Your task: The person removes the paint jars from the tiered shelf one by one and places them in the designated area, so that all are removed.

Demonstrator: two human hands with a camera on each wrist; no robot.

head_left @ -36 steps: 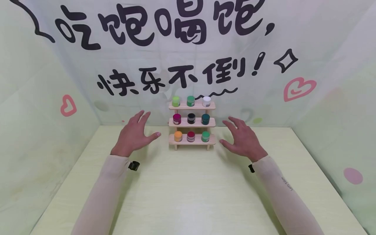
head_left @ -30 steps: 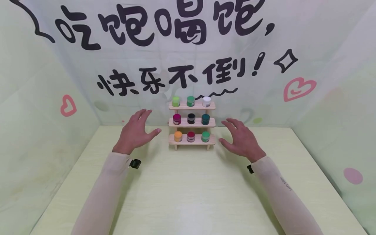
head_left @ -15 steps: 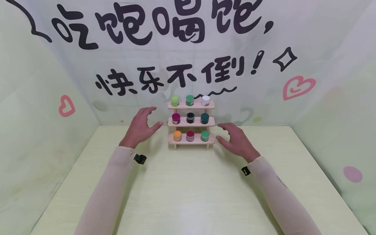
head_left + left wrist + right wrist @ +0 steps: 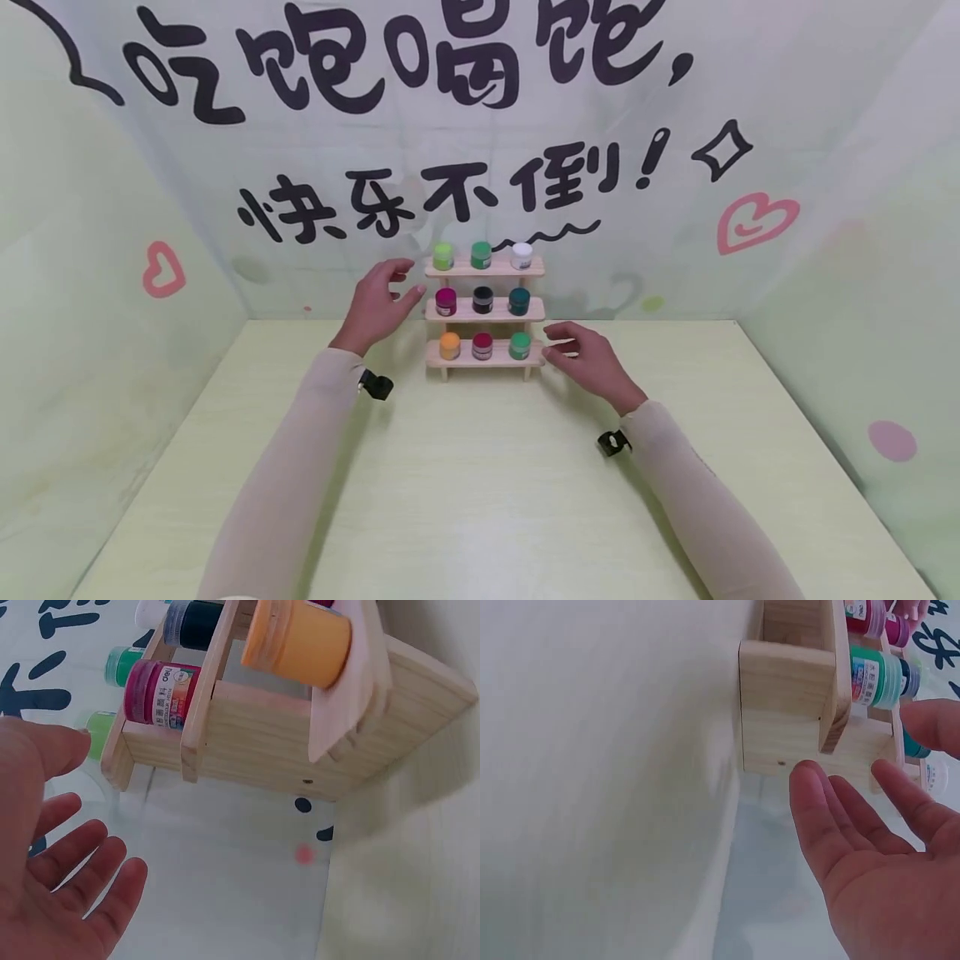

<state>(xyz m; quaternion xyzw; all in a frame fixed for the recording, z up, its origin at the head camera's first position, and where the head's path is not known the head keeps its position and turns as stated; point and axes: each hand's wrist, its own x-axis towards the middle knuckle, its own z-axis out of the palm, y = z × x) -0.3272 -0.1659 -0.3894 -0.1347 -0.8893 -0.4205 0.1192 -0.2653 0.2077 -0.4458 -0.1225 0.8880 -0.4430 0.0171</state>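
Observation:
A three-step wooden rack (image 4: 483, 310) holds several small paint jars, three on each step. My left hand (image 4: 375, 302) is just left of the rack, fingers bent loosely and thumb apart. It is nearest the light green jar (image 4: 443, 257) on the top step and the magenta jar (image 4: 161, 694) on the middle one. Beside the rack's lower right end is my right hand (image 4: 588, 360), its thumb and fingers apart. The green jar (image 4: 876, 677) on the bottom step is closest to it. Neither hand holds anything.
The top step also bears a green jar (image 4: 481, 256) and a white jar (image 4: 521, 256). Black (image 4: 483, 300) and teal jars (image 4: 518, 302) share the middle step. Orange (image 4: 449, 346) and red jars (image 4: 482, 346) sit on the bottom step. A lettered cloth wall (image 4: 300, 150) rises behind the pale table (image 4: 480, 483).
Both hands have moved inward to the rack, the left rising toward the top step and the right coming to the bottom step. The head view has shifted slightly. The jars stay in place.

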